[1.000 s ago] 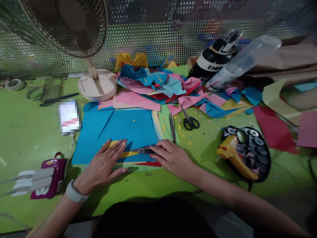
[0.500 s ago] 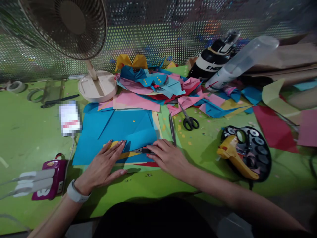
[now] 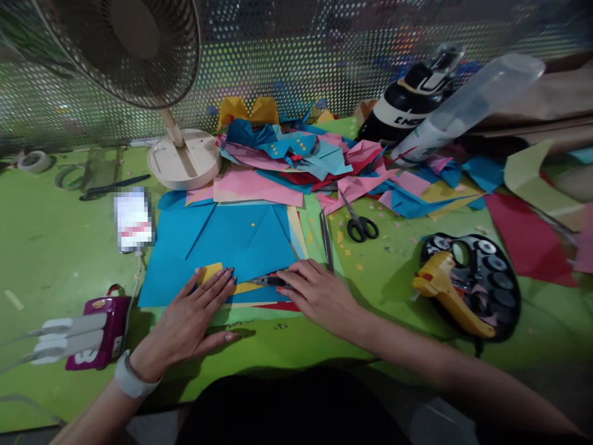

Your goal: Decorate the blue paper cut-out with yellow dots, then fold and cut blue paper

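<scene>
Yellow paper (image 3: 210, 272), left hand (image 3: 188, 321) flat, right hand (image 3: 319, 295) gripping cutter (image 3: 271, 281)

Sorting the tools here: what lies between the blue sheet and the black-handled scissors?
In the head view, a slim metal tool lies between the blue sheet and the scissors.

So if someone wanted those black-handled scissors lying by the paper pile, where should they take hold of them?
By the black handle loops, coming from the near right. The scissors lie flat on the green table with the loops toward the person and clear of clutter, while the blades point away under the pink paper, so that end is partly covered.
</scene>
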Demonstrator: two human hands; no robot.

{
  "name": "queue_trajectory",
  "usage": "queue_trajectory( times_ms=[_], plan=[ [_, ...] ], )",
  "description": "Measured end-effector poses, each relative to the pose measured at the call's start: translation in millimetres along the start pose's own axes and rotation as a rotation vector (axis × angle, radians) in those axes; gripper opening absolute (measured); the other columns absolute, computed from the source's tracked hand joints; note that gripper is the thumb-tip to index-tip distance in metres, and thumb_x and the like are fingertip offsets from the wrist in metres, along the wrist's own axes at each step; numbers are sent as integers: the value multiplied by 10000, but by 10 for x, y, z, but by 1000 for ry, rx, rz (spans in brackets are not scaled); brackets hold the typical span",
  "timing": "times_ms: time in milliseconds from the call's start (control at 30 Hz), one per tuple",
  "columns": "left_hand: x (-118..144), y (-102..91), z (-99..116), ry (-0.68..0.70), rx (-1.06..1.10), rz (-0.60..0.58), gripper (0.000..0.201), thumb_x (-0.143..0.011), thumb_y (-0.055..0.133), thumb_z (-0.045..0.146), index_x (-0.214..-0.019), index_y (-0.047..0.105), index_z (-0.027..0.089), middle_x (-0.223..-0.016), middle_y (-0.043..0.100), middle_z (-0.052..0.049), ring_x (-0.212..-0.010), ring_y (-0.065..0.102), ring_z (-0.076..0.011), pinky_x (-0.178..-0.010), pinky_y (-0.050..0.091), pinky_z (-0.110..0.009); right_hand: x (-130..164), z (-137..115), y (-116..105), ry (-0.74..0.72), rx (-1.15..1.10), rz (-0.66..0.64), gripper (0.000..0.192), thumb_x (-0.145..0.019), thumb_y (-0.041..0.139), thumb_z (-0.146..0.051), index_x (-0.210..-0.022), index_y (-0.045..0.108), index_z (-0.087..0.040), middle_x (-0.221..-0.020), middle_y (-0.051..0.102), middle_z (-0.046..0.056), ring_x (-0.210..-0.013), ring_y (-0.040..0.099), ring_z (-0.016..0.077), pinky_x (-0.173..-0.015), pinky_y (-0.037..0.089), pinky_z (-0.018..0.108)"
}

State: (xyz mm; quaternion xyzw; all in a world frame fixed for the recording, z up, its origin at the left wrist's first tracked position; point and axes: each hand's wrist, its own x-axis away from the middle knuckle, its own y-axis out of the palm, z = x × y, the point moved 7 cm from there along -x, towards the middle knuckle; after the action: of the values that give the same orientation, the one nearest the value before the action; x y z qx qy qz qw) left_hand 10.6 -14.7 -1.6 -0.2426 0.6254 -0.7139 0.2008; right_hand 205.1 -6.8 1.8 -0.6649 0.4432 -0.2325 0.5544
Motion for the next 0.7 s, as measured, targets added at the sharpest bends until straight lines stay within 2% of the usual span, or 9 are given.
queue_trajectory(
  times_ms=[367, 700],
  plan=[
    [11, 26, -27, -4, 26, 41, 799, -889, 364, 618, -1510, 66, 212, -1545, 242, -77, -1414, 244, -242, -1177, 53, -457, 34, -5, -18, -3, -15, -29, 254, -939, 485, -251, -1147, 607, -171, -971, 614, 103, -913, 586, 219, -736, 533, 349],
    [13, 22, -20, 1, 36, 55, 814, -884, 368, 625, -1509, 70, 198, -1539, 256, -93, -1411, 251, -249, -1175, 58, -470, 21, -19, -5, -10, -33, -43, 239, -922, 527, -269, -1122, 617, -172, -971, 616, 94, -918, 589, 211, -734, 532, 337]
  ],
)
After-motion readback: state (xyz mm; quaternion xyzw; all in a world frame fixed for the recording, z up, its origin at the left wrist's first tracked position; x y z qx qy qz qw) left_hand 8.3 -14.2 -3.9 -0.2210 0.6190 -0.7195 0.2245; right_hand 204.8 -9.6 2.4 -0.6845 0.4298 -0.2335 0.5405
